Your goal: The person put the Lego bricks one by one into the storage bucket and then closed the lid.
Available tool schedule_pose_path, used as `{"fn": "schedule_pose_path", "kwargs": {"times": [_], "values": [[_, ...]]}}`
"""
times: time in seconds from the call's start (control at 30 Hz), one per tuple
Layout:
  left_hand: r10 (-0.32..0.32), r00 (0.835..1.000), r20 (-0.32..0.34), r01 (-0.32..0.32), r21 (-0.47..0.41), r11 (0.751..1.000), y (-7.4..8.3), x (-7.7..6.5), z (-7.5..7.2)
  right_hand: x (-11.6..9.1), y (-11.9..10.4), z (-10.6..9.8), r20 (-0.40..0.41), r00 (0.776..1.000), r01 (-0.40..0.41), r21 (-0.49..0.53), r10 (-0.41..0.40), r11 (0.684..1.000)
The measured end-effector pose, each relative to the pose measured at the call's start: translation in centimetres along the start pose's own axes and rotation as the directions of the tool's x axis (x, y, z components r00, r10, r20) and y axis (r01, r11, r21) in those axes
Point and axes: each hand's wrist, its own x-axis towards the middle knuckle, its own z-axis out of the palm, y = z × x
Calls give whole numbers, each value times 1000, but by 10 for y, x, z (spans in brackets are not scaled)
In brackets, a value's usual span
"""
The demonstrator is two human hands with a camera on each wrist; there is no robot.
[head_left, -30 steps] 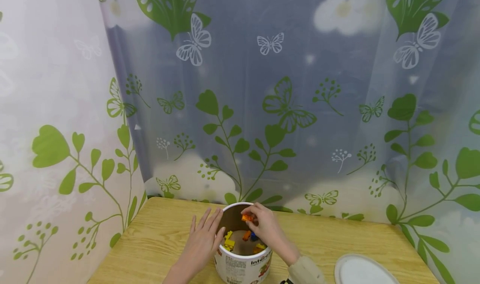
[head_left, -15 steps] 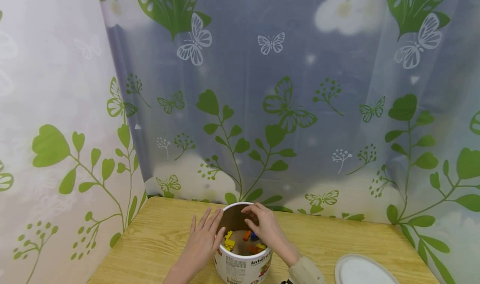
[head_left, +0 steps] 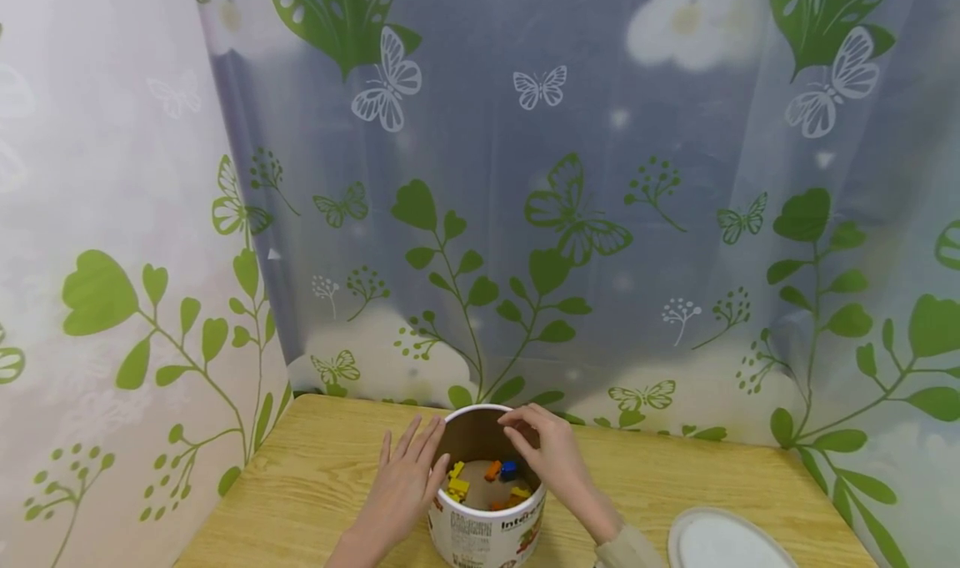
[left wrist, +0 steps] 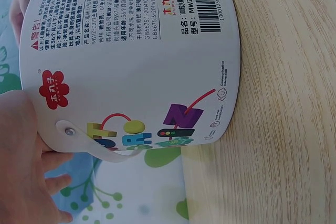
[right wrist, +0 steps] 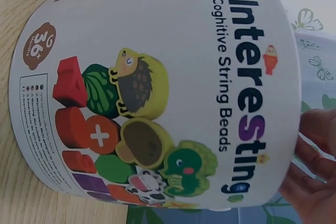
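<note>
A white cardboard bucket [head_left: 467, 536] of string beads stands on the table, its top uncovered. Inside, at the bottom, lie yellow pieces [head_left: 458, 490], an orange piece [head_left: 492, 470], a blue piece [head_left: 509, 469] and yellow and orange pieces [head_left: 519, 495] near the right wall. My left hand [head_left: 403, 478] rests at the left of the rim, fingers extended. Over the right side of the rim is my right hand [head_left: 553, 451], fingers loosely bent and nothing between them. The left wrist view shows the bucket's handle [left wrist: 102, 149] beside the left hand; in the right wrist view, printed bead pictures cover the wall.
A round white lid [head_left: 727, 540] lies on the wooden table [head_left: 322, 451] to the right of the bucket. Behind the table hangs a curtain [head_left: 480, 301] with leaves and butterflies, and another patterned sheet [head_left: 150, 218] is at the left.
One second ago my right hand held an orange piece above the bucket; it let go of it, and the hand has since shifted right toward the rim. My left hand stays put.
</note>
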Motion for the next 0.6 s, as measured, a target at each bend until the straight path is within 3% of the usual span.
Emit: {"fn": "schedule_pose_path", "kwargs": {"times": [0.17,0.6], "values": [[-2,1000,4,2,-12,1000,1,1,-1,-6,2,-10,-19,999,-35,21,35,999],[16,1000,-9,-17,-15,1000,-1,-2,1,-25,27,-41,-159,987,-20,10,21,1000]]}}
